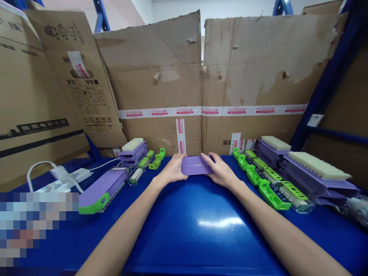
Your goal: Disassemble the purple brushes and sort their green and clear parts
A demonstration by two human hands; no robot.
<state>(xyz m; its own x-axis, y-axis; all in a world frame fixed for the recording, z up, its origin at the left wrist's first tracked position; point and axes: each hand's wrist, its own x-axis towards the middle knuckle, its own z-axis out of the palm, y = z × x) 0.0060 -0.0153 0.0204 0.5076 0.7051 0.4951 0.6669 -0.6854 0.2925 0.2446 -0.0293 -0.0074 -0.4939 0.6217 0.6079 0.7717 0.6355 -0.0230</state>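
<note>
Both arms reach forward over the blue table, and a flat purple piece with small lettering is held between my hands near the cardboard wall. My left hand grips its left end, fingers at the far edge. On the right end, my right hand closes around the piece, with fingers over its top. Left of my hands are green end caps and a stack of purple shells topped by a cream pad. More green caps form a row to the right.
A purple unit with a green end lies at left, near a white power strip with cables. Purple shells with cream pads stand at right. Cardboard sheets rise behind the blue table.
</note>
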